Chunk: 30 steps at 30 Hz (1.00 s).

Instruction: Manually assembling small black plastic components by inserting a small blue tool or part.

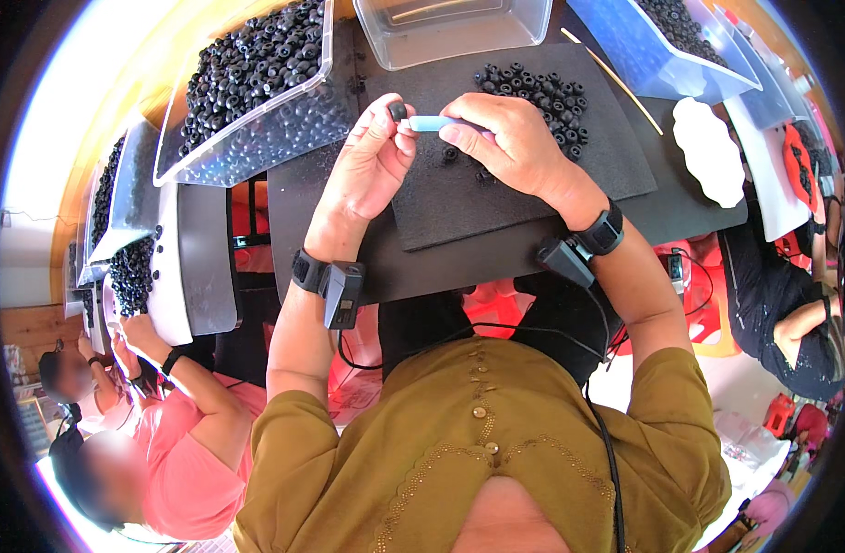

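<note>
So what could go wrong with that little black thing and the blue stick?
The round black piece sits in the fingertips of the left hand, so it might slip and roll away. The light blue tool in the right hand points toward those fingers; if it slid, it could poke them. The right hand is also close to the loose pile on the dark mat, so a bump might scatter it.

Left hand palm-up, right hand palm-down, both in pinches
</note>
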### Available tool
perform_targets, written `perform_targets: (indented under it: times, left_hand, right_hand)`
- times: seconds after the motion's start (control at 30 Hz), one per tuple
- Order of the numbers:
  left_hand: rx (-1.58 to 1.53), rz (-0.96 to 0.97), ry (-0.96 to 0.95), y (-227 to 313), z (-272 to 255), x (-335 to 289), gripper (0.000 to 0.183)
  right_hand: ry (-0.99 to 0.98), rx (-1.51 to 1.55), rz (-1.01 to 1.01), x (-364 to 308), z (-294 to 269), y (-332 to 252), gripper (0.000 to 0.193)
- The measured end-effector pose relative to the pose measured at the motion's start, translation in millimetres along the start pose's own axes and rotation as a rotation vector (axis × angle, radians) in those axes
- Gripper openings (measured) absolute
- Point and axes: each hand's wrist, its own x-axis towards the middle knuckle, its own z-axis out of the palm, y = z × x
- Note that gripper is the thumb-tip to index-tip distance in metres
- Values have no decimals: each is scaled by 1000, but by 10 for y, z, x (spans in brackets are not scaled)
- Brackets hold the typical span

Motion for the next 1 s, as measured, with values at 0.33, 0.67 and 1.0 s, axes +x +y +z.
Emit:
perform_targets:
  times: [0.33,0.67,1.0]
  left_hand:
    - [18,-22,-9,-16,19,-1,22]
    - [25,-15,-45,-19,11,0,19]
    - [29,1,-29,-17,25,0,21]
  right_hand:
    - [46,-118,-27,-1,-2,-12,23]
    - [85,-137,-42,1,-5,5,22]
    - [66,-122,-43,-3,3,2,21]
